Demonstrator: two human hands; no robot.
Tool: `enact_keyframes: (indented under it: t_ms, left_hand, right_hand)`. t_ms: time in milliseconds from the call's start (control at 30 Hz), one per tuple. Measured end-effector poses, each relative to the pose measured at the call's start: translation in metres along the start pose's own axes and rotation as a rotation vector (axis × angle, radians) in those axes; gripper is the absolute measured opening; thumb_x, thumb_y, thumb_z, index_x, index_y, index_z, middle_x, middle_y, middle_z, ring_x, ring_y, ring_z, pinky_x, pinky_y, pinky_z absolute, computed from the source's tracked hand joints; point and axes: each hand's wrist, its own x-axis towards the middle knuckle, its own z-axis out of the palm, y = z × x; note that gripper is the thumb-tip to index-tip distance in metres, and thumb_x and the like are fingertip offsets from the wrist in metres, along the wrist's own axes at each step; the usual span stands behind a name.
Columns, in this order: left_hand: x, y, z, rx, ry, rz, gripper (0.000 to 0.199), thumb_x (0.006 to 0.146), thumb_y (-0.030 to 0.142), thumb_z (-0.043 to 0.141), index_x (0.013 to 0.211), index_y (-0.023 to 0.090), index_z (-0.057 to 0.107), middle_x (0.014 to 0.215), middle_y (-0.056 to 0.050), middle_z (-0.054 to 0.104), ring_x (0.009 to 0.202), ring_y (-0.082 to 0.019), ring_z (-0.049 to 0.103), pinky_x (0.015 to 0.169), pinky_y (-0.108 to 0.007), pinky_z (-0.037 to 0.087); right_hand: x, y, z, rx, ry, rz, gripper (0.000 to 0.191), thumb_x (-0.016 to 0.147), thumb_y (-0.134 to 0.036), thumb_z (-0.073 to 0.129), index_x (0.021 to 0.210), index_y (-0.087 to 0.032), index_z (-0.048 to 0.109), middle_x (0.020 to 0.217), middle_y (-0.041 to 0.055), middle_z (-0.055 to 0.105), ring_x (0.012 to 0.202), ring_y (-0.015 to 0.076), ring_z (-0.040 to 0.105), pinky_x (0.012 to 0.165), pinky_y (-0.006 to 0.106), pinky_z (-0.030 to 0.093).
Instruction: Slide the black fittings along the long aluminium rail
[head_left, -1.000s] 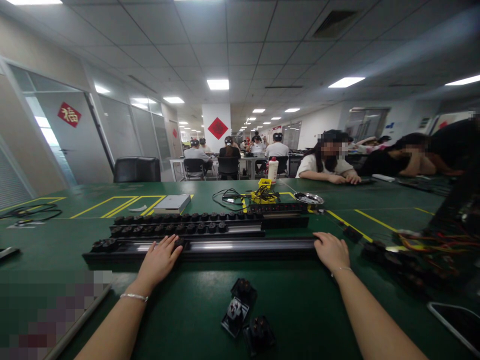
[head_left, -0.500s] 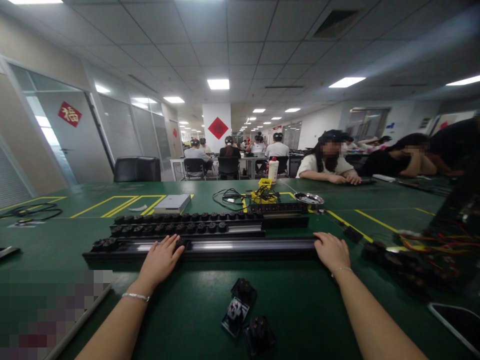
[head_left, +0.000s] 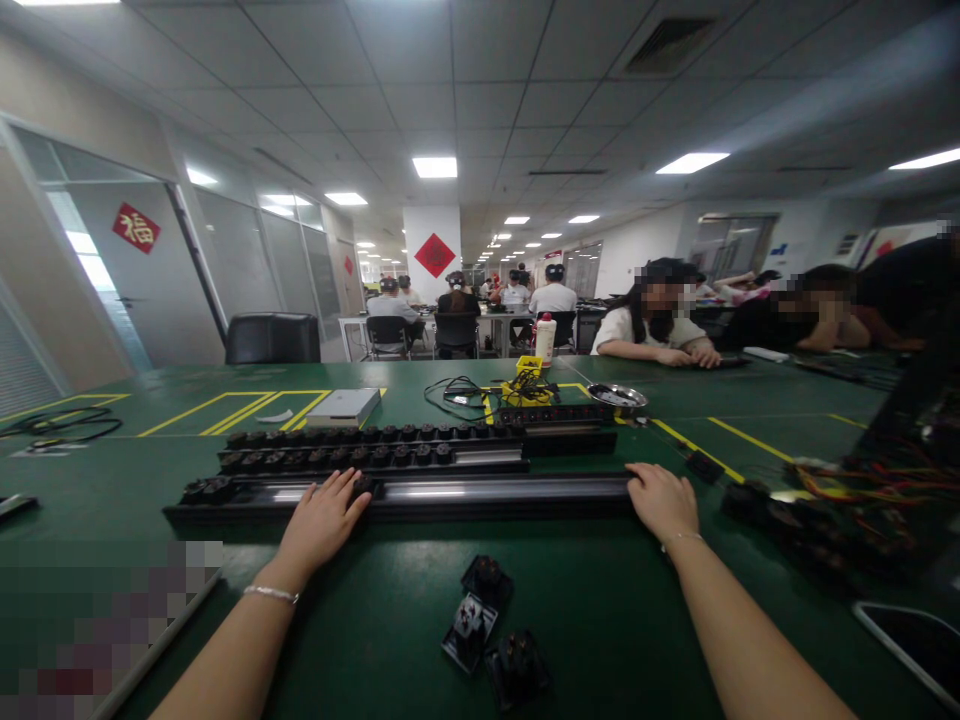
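Note:
A long black rail (head_left: 495, 491) with a shiny strip along its channel lies across the table before me. My left hand (head_left: 328, 512) is over its left part, with thumb and fingers closed about a small black socket module (head_left: 364, 485) seated in the channel. At the rail's right end, my right hand (head_left: 665, 505) grips the end with its fingers bent over it. More black modules (head_left: 217, 487) sit at the rail's left end. Nearer to me, three loose black modules (head_left: 517, 662) lie on the green table, pins showing on at least one.
Behind the rail stand two shorter rails (head_left: 491, 458) with rows of modules. Beyond are a grey-white box (head_left: 343, 407), black cables (head_left: 459, 392), a metal bowl (head_left: 617, 397) and a bottle (head_left: 545, 338). Coloured wires (head_left: 847, 485) and a phone-like device (head_left: 911, 645) lie right. A person (head_left: 652, 320) sits across.
Both hands and the rail keep their places. Only a slight shift of the camera view shows.

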Motion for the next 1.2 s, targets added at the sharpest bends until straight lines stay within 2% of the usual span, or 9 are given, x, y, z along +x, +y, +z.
enact_keyframes:
  t_ms: [333,833,933,1067,1200]
  left_hand:
    - [0.000,0.003,0.002,-0.027,0.051,0.020,0.053,0.090,0.045,0.027,0.132,0.019,0.044,0.140,-0.007,0.043,0.132,-0.025,0.034,0.105,-0.049,0.029]
    - [0.002,0.014,-0.002,-0.022,-0.001,0.013,0.056,0.089,0.048,0.026,0.133,0.018,0.042,0.141,-0.006,0.041,0.132,-0.027,0.031,0.106,-0.048,0.028]
    - [0.002,0.013,0.000,-0.032,0.020,0.015,0.055,0.089,0.048,0.027,0.133,0.019,0.043,0.141,-0.006,0.041,0.133,-0.026,0.031,0.106,-0.048,0.028]
    - [0.002,0.014,0.003,-0.068,0.078,-0.023,0.055,0.088,0.048,0.030,0.130,0.017,0.046,0.136,-0.010,0.048,0.130,-0.027,0.037,0.105,-0.050,0.029]
    - [0.003,0.016,0.001,-0.109,0.105,-0.031,0.052,0.088,0.045,0.029,0.124,0.015,0.052,0.130,-0.012,0.054,0.124,-0.025,0.045,0.103,-0.046,0.033]
  right_hand:
    - [0.001,0.001,0.001,-0.006,-0.017,0.009,0.046,0.081,-0.027,0.029,0.114,-0.023,0.061,0.126,0.0030,0.055,0.122,0.0216,0.041,0.105,0.048,0.024]
    - [-0.001,-0.001,0.000,0.002,0.016,-0.001,0.044,0.080,-0.025,0.030,0.110,-0.023,0.062,0.124,0.0026,0.058,0.119,0.0211,0.044,0.102,0.046,0.027]
    - [-0.001,-0.001,-0.001,0.003,0.013,0.002,0.044,0.080,-0.025,0.030,0.110,-0.024,0.062,0.124,0.0025,0.058,0.119,0.0208,0.044,0.103,0.045,0.026]
    - [0.000,0.000,-0.001,0.001,-0.008,0.001,0.045,0.080,-0.026,0.030,0.111,-0.024,0.062,0.124,0.0026,0.057,0.119,0.0209,0.043,0.103,0.045,0.026]
    - [0.000,0.000,-0.002,0.002,-0.015,0.001,0.046,0.080,-0.026,0.028,0.112,-0.023,0.062,0.125,0.0035,0.056,0.120,0.0213,0.042,0.103,0.046,0.025]
